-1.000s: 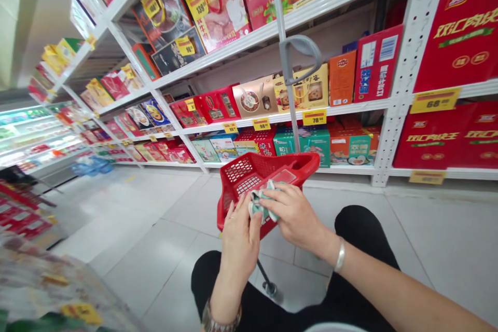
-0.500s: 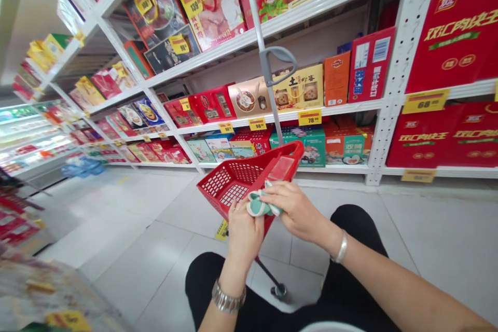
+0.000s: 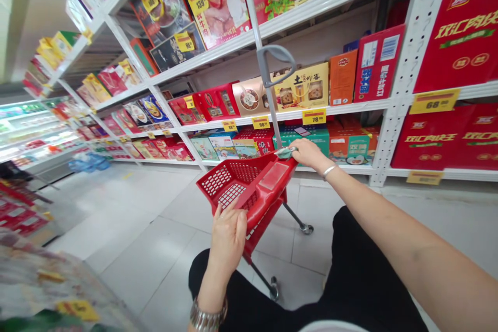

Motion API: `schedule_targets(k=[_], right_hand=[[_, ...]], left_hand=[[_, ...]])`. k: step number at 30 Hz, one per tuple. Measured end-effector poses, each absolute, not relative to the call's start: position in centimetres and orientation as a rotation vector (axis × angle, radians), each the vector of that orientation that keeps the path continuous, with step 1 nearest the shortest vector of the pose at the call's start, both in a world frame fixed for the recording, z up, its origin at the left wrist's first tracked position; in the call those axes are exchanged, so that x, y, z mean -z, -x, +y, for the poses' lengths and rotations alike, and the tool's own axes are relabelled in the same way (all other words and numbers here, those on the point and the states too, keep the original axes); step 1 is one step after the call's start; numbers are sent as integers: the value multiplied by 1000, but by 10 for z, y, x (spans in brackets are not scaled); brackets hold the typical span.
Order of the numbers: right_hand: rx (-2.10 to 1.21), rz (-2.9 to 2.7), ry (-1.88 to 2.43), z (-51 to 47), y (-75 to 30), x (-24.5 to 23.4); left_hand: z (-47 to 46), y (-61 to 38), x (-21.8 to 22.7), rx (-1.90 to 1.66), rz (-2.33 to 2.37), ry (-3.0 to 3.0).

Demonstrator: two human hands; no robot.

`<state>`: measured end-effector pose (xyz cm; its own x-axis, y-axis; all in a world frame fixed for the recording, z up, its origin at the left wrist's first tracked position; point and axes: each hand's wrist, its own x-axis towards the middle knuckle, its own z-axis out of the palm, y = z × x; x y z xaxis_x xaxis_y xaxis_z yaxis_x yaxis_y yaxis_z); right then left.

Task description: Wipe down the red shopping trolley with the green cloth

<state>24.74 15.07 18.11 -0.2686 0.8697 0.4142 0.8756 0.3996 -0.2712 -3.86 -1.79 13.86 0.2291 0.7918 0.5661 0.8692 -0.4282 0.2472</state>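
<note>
A red plastic shopping cart [image 3: 254, 206] stands before my knees, tilted in view, with a perforated basket and a raised bar along its near side. My left hand [image 3: 227, 231] grips the near corner of the cart, its fingers over the rim and its thumb along the outside. At the far end of the bar my right hand [image 3: 307, 153] presses a folded green and white cloth [image 3: 286, 153] against the red plastic. The palm side of that hand is hidden.
White shelves [image 3: 350, 109] packed with boxed foods rise just behind the cart. A metal pole with a grey handle [image 3: 277, 65] stands up beside it. Caster wheels [image 3: 274, 288] rest on the tiled floor [image 3: 155, 249]. Covered goods [image 3: 50, 290] lie at lower left.
My right hand has carried the cloth away from my left hand to the far end of the cart's bar. My left hand has moved down and left, onto the near corner.
</note>
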Motion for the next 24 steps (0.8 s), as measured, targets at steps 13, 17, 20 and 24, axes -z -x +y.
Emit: schedule_targets(k=[13,17,20,24], right_hand=[[4,-2249,1261,69,-191,-176],[-33,-2286,1017,36,-160,-166],[-12,-2320,886,19,-134,-163],[-104,-2317,657,6,-116,-157]], left_hand=[[0,153,-144,966,-2107,1740],[5,154,-142,1080,-2150,1530],[12,125,-142,1178,-1985,1817],[21,83,-148,1155,-1867,2120]])
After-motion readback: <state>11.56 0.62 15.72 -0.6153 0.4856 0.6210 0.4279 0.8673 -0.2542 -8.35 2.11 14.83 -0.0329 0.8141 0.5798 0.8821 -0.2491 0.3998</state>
